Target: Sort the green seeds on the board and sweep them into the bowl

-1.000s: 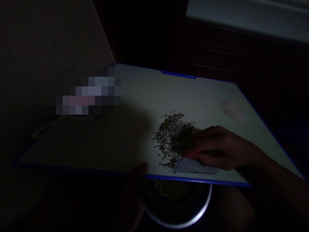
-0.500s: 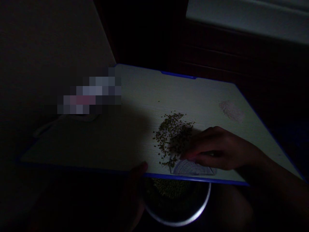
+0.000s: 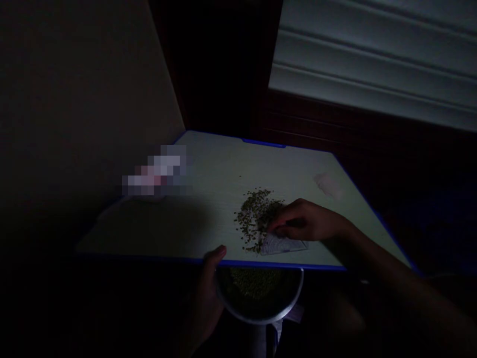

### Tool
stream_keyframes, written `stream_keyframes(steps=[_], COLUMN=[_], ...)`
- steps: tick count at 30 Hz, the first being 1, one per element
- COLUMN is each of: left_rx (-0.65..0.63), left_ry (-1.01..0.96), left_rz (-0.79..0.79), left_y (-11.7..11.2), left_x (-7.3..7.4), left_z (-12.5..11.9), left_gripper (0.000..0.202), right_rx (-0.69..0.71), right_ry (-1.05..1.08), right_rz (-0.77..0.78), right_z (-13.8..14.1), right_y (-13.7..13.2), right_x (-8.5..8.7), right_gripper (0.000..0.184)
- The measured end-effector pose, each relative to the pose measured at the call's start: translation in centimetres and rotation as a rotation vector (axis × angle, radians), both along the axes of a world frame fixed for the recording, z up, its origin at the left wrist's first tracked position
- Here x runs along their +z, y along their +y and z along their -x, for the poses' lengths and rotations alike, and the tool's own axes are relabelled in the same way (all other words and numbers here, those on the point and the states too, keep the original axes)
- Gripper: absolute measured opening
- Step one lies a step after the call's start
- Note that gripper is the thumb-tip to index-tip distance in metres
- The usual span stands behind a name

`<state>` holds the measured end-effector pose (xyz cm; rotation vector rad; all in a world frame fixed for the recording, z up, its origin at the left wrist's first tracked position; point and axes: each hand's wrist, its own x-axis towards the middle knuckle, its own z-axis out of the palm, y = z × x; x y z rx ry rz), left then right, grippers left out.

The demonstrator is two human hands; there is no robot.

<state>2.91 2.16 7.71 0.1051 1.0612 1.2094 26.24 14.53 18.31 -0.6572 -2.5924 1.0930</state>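
Observation:
Small greenish beans (image 3: 253, 214), like mung beans, lie in a loose heap on the pale, blue-edged tabletop (image 3: 208, 164). My right hand (image 3: 298, 221) is closed at the heap's right side, its fingertips on a clear plastic protractor (image 3: 279, 244) that lies against the beans. Under the table's near edge is a metal bowl (image 3: 276, 318) holding many more beans (image 3: 253, 283). My left hand (image 3: 208, 298) is at the bowl's left side, with its thumb over the table edge; its other fingers are hidden in the dark.
A small pale pile (image 3: 328, 185) lies toward the table's right side. At the left edge is a pixelated pinkish-white item (image 3: 156, 171). A wall (image 3: 93, 74) rises at the left, and pale slats (image 3: 372, 54) are at the upper right. The light is very dim.
The view has tilted up, so the table appears smaller and more of the slats shows. My right hand stays by the beans with the protractor; my left hand stays beside the bowl.

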Motion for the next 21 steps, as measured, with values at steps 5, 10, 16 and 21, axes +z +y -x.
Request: stream_keyframes(steps=[5,10,16,21], left_rx=[0.023,0.009,0.047,0.061], left_ry=[-0.153,-0.098,0.002,0.01], left_rz=[-0.042,-0.032,-0.011,-0.03], left_y=[0.4,0.8,1.2,1.4], left_x=[1.0,1.3,0.7,0.4], left_z=[0.4,0.6,0.7,0.8], left_gripper=[0.051,0.044,0.027,0.029], right_rx=[-0.086,-0.345,-0.701,-0.816], right_ry=[0.048,0.17,0.383,0.453], right_rz=[-0.027,-0.031,0.124,0.29], right_z=[-0.1,-1.1,-2.3,-2.5], right_y=[-2.1,-5.2,-5.7,-4.9], right_x=[0.0,-1.1,-3.4,-4.6], right_gripper=[0.029,0.029,0.03,0.029])
